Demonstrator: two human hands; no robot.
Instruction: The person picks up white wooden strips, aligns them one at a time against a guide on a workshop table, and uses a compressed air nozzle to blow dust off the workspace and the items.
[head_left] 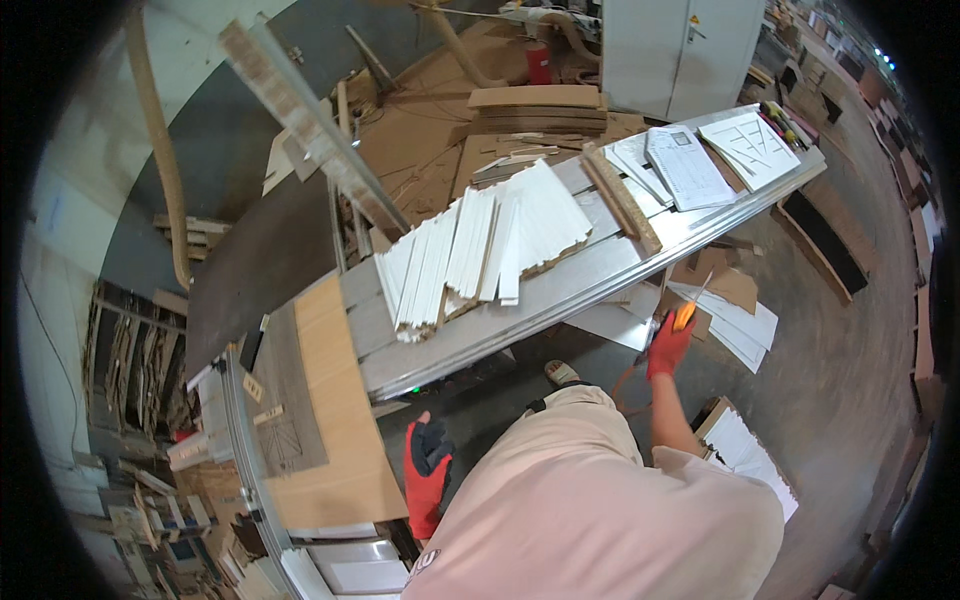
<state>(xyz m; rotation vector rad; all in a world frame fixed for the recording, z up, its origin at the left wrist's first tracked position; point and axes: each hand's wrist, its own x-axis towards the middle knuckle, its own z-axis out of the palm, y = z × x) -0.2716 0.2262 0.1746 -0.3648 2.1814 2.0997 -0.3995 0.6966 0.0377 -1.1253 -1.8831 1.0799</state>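
My right hand [668,348], in a red glove, is closed around an orange-handled tool [685,316]. A thin, pointed metal end sticks up from the handle; its exact kind is too small to tell. The hand is off the near side of the long metal saw table [610,278], above white sheets [735,325] lower down. My left hand [428,462] wears a red glove with dark finger coating. It hangs beside the table's near left part, thumb apart and fingers loosely bent, with nothing in it. White strips [440,262] lie bunched across the table.
A wooden bar [622,200] crosses the table, with papers [690,168] and a white panel [750,150] beyond it. A tan board [335,400] covers the left end. White stacked pieces [745,455] are at my right. A red cylinder [539,63] and a cabinet [660,55] stand behind.
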